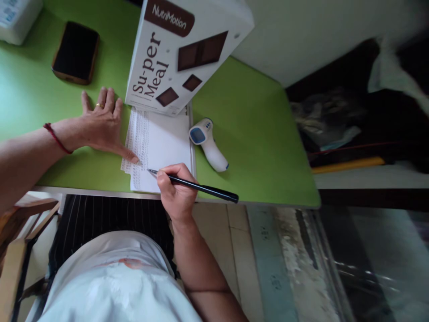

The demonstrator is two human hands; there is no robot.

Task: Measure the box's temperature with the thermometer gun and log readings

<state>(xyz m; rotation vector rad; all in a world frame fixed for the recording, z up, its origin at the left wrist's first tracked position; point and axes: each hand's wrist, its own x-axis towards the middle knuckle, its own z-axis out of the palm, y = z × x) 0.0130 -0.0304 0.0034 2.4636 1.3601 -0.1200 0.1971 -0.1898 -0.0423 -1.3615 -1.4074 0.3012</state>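
Note:
In my right hand [177,192] is a black pen [208,190], its tip at the white paper [167,143]. Rows of small handwriting run down the left part of the sheet, while its right part is blank. My left hand [102,123] lies spread on the green tabletop, the thumb resting on the written edge of the paper. Just beyond the sheet stands a white "Su-per Meal" box [174,49], its base over the paper's far end. A white infrared thermometer [209,145] lies right of the paper.
A black and brown case-like object [76,52] lies at the table's far left, near a white container [18,20]. The green table [261,134] ends at a wall behind. Dark clutter [335,112] fills a shelf at right. A wooden chair [20,264] stands at lower left.

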